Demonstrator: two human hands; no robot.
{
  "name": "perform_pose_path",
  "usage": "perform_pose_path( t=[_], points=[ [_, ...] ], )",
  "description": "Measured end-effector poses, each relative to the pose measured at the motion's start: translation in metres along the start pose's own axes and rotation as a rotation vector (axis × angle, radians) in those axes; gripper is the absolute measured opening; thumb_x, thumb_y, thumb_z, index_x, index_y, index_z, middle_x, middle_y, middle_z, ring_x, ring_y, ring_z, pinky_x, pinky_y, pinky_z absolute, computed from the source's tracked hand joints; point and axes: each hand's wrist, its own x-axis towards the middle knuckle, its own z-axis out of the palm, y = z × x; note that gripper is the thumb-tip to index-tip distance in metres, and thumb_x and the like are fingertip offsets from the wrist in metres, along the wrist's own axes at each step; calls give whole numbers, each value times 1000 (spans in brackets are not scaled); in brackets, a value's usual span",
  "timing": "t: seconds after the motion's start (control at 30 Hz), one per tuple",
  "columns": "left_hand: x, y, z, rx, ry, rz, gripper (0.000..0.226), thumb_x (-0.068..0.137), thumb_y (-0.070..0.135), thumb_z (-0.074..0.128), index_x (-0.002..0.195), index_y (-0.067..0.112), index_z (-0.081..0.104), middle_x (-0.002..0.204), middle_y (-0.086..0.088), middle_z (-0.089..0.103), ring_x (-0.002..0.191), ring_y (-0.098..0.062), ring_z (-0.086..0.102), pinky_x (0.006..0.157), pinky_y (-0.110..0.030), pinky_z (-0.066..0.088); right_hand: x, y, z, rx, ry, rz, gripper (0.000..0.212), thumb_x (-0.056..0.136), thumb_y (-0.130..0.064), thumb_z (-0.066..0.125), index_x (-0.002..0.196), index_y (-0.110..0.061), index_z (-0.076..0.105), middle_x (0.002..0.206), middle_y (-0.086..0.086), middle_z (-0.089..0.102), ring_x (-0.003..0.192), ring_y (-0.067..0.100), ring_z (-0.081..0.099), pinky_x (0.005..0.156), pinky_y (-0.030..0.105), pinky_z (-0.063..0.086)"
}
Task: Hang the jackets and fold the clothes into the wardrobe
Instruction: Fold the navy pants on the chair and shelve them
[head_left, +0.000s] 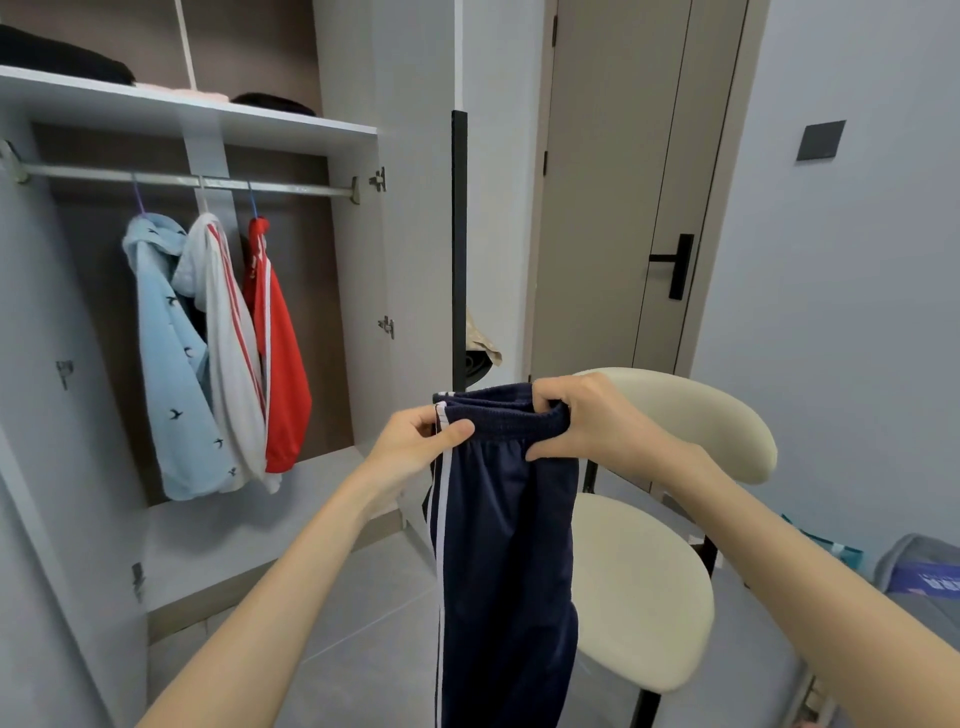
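While the left hand (415, 441) and right hand (582, 421) pinch the trousers (504, 545) at the waistband, a chair (639, 587) stands just behind them.

Left hand (415, 439) and right hand (582, 421) raised, fingers pinching, forearms extended

Navy trousers (506, 545) in smooth, faintly shiny cloth, matt cream chair (639, 587) perhaps leatherette, metal rail (182, 180)

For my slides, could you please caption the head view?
The left hand and right hand hold navy trousers by the waistband near three hung jackets.
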Motion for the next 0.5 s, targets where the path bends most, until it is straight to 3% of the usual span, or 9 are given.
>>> perform_pose_path(
  t=[0.1, 0.17, 0.23, 0.3, 0.37, 0.43, 0.5],
  points=[
    [5, 13, -6, 160, 40, 132, 15, 84, 34, 70, 98, 29, 71, 99, 14, 73, 93, -4, 67, 80, -17, 51, 9, 9, -2, 41, -10, 138, 51, 61, -34, 89, 76, -20, 41, 66, -3, 54, 59, 10, 42, 54, 30, 34],
    [7, 23, -12, 215, 48, 178, 11, 88, 33, 67, 97, 28, 68, 90, 18, 71, 82, 1, 65, 72, -13, 49, 18, 10, -3, 159, -12, 245, 62, 59, -38, 90, 90, -24, 39, 75, 4, 60, 64, 12, 50, 57, 29, 42],
    [11, 29, -19, 243, 65, 188, 16, 89, 37, 64, 93, 22, 65, 78, 16, 67, 70, 1, 58, 64, -14, 43, 27, 9, -4, 277, -14, 359, 66, 58, -37, 91, 102, -27, 43, 85, -1, 66, 74, 9, 59, 65, 25, 50],
    [16, 30, -28, 266, 69, 162, 30, 89, 40, 62, 94, 11, 60, 82, -3, 64, 75, -8, 55, 70, -26, 41, 35, 9, -5, 363, -57, 419, 44, 64, -36, 89, 96, -31, 60, 82, -10, 68, 71, 3, 62, 56, 16, 49],
    [19, 32, -35, 257, 47, 121, 36, 91, 40, 61, 95, 5, 55, 89, -17, 60, 80, -16, 54, 74, -35, 41, 41, 9, -6, 421, -132, 460, 16, 72, -34, 84, 81, -32, 71, 70, -9, 63, 55, 7, 53, 41, 14, 35],
    [21, 33, -40, 277, 30, 110, 36, 90, 40, 61, 94, 6, 54, 88, -13, 59, 79, -15, 54, 73, -34, 41, 43, 12, -8, 447, -183, 510, 11, 79, -32, 79, 85, -32, 70, 74, -5, 62, 52, 10, 53, 38, 16, 29],
    [23, 35, -44, 360, 20, 149, 33, 89, 40, 63, 92, 9, 55, 87, -13, 60, 75, -11, 54, 69, -28, 42, 45, 13, -10, 499, -251, 561, 16, 85, -29, 74, 98, -33, 65, 88, -11, 67, 57, 11, 66, 38, 14, 31]
  ],
)
